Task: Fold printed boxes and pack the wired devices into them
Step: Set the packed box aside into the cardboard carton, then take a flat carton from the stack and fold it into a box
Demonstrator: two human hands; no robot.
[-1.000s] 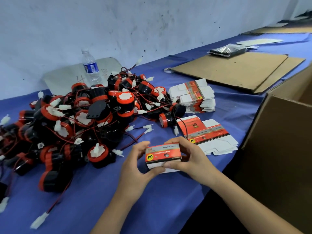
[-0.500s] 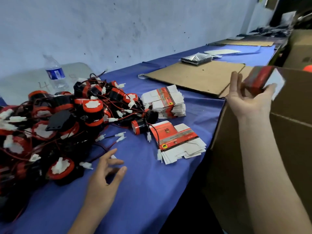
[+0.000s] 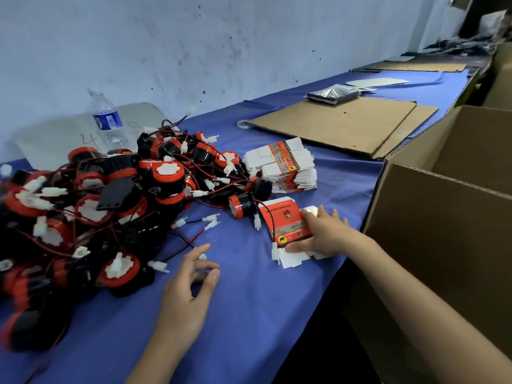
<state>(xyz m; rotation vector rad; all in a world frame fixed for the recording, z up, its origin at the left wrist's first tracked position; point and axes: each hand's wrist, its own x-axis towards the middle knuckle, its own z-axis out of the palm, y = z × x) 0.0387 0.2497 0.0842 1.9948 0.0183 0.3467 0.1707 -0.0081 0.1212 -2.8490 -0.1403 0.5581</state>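
Observation:
A big tangled pile of red-and-black wired devices (image 3: 124, 195) with white connectors covers the left of the blue table. Two stacks of flat printed boxes lie right of it: a far banded stack (image 3: 282, 164) and a near stack (image 3: 279, 217). My right hand (image 3: 321, 234) rests on the near stack, fingers spread over its top and thumb along its front edge. My left hand (image 3: 191, 281) hovers over the cloth beside the pile, fingers loosely curled, holding nothing.
A large open cardboard carton (image 3: 443, 217) stands at the table's right edge. Flat cardboard sheets (image 3: 332, 126) and a black plastic packet (image 3: 332, 94) lie farther back. A water bottle (image 3: 106, 117) stands by the wall behind the pile.
Both hands held a folded box; my right hand carried it over the carton and has come back without it onto the near stack. My left hand let go and moved toward the pile.

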